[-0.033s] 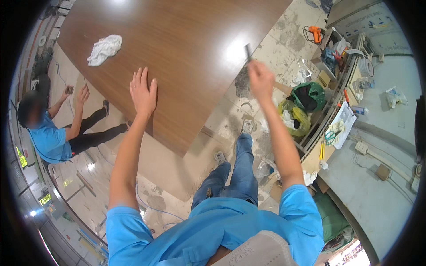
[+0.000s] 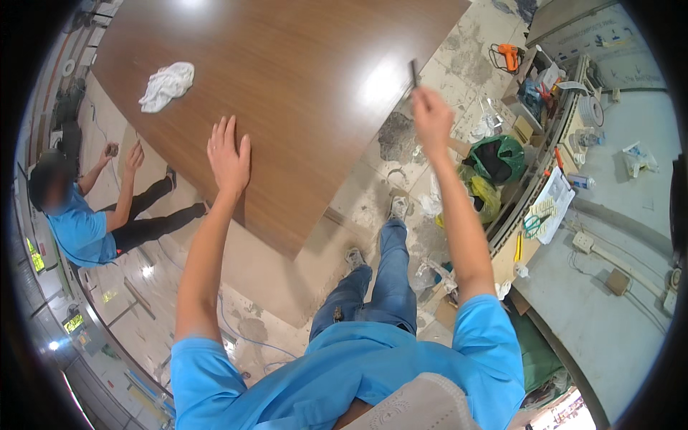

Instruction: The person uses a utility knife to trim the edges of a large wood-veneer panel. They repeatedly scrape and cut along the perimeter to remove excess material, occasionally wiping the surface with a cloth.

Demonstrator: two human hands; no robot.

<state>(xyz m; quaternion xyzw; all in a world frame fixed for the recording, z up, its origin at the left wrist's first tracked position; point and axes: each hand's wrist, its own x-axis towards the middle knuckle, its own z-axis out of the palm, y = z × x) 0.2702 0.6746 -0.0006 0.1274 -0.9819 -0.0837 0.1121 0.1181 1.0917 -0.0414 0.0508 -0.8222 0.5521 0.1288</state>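
Observation:
A large brown wood-grain panel [image 2: 301, 93] lies in front of me, glossy on top. My left hand [image 2: 229, 158] rests flat on it near its lower edge, fingers spread. My right hand [image 2: 432, 118] is raised over the panel's right edge, pinching a thin dark flat tool [image 2: 413, 74] that points upward. A crumpled white rag [image 2: 166, 84] lies on the panel's left part, away from both hands.
A person in a blue shirt [image 2: 75, 226] sits on the floor at the left, hands near the panel's edge. Green [image 2: 505, 154] and yellow bags [image 2: 487, 195] lie by my right side. An orange drill [image 2: 509, 54] and a cluttered grey bench [image 2: 616, 236] are on the right.
My right hand has shifted slightly right and up with the tool. My left hand has slid a little toward me on the panel.

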